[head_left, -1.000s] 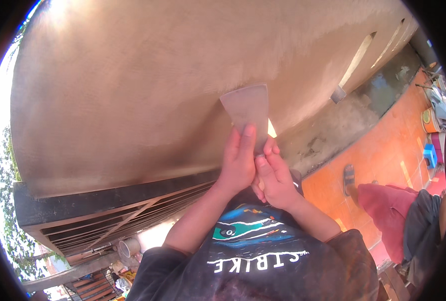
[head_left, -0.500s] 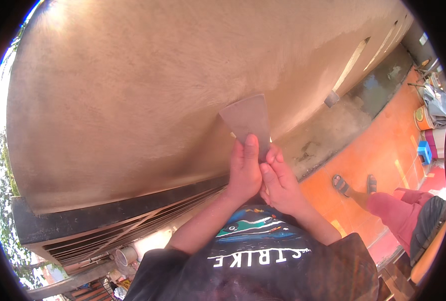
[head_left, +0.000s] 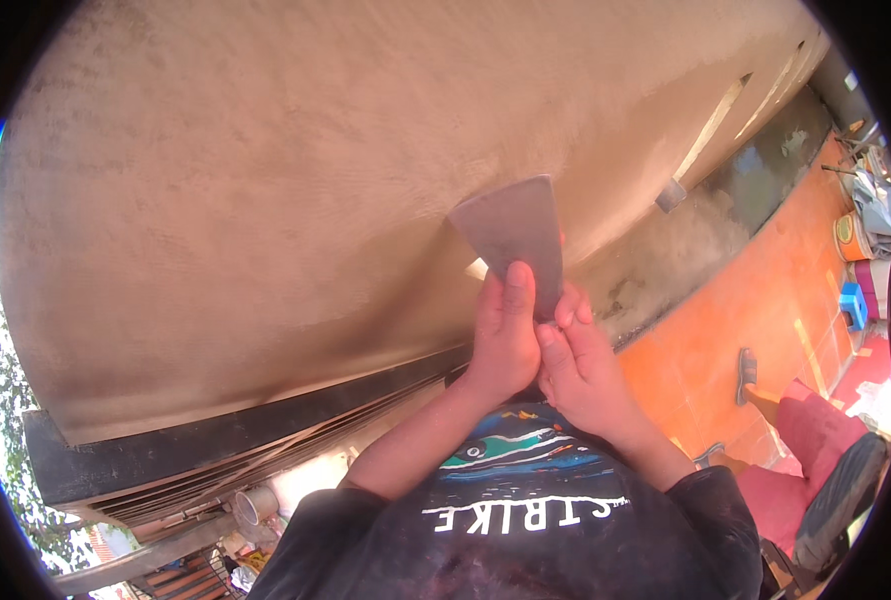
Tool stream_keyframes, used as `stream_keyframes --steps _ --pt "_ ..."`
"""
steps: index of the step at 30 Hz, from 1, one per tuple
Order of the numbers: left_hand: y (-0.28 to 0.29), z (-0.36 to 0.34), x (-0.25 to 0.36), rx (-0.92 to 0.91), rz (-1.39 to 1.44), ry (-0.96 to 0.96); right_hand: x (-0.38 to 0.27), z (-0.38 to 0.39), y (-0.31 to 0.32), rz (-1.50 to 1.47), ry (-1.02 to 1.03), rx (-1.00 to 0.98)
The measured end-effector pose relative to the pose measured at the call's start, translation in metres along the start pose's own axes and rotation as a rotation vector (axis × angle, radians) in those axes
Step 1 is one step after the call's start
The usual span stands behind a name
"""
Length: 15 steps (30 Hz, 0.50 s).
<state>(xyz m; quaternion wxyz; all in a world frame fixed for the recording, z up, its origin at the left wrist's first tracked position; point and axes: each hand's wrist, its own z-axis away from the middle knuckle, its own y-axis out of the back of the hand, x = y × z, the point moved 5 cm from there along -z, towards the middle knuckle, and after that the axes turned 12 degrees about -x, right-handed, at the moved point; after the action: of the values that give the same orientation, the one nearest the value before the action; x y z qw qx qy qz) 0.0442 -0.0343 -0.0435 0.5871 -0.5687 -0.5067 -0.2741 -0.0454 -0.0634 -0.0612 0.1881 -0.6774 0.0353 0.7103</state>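
A broad grey scraper blade (head_left: 510, 222), flared toward its far edge, stands up between my hands against the brown plastered wall (head_left: 265, 200). My left hand (head_left: 508, 335) is closed around the scraper's lower part, its thumb pressed flat on the blade. Just to its right, my right hand (head_left: 587, 370) is closed at the narrow lower end, fingers curled by the blade's side. The handle is hidden behind my hands. The blade's far edge lies at or very near the wall; actual contact cannot be made out.
A dark ledge (head_left: 145, 455) runs along the wall's lower left. Bright slots (head_left: 715, 125) pierce the wall at right. On the orange tiled floor (head_left: 725, 300) another person's pink-clothed legs (head_left: 815, 430) show, near a blue stool (head_left: 852, 306) and a bucket (head_left: 849, 238).
My hands and the scraper have shifted slightly right in view, the blade tilting a little. The other person's feet have changed position on the tiles.
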Motion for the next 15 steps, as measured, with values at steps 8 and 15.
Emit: stream_keyframes --steps 8,15 --pt "0.004 0.002 -0.004 -0.007 0.000 -0.027 -0.008 0.002 -0.001 0.027 0.043 -0.013" --pt "0.001 0.010 -0.007 -0.003 0.048 -0.035 -0.012 0.006 -0.003 0.063 0.114 0.033"
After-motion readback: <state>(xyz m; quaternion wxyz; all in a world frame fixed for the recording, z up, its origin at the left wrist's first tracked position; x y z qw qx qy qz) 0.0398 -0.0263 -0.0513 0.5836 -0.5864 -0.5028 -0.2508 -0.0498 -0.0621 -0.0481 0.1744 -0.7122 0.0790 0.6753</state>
